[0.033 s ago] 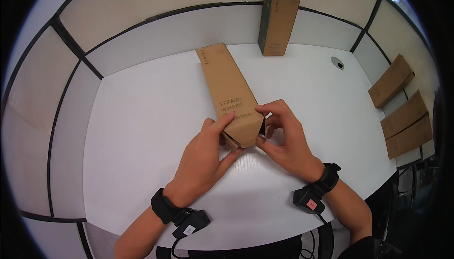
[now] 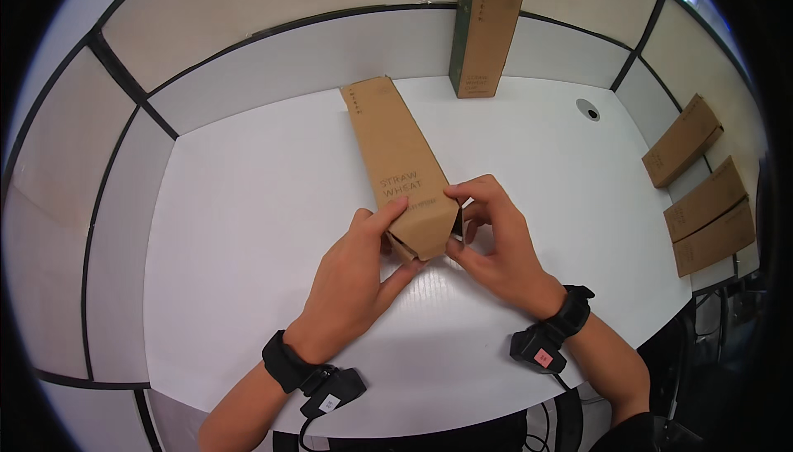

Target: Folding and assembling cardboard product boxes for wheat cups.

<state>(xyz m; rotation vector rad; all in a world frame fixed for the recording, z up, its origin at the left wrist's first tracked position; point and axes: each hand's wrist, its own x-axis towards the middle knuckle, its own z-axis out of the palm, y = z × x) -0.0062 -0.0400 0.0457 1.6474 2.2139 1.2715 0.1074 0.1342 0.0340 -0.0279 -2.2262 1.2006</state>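
Nothing shifted since earlier frame: same grip, same layout. Long brown carton (image 2: 402, 163) lying flat mid-surface, near end gripped by both hands, far end pointing 11 o'clock. Left hand (image 2: 357, 277) curled on near end's left side, thumb along edge. Right hand (image 2: 497, 241) closed on right corner, fingers bent. White surface (image 2: 248, 229) beneath. Upright open carton (image 2: 486, 27) at 12 o'clock. Three flat brown cartons (image 2: 702, 196) at 3 o'clock edge. Black wristbands (image 2: 285, 361) on both wrists.

left hand (image 2: 355, 274), right hand (image 2: 496, 237), fingers curled, close together
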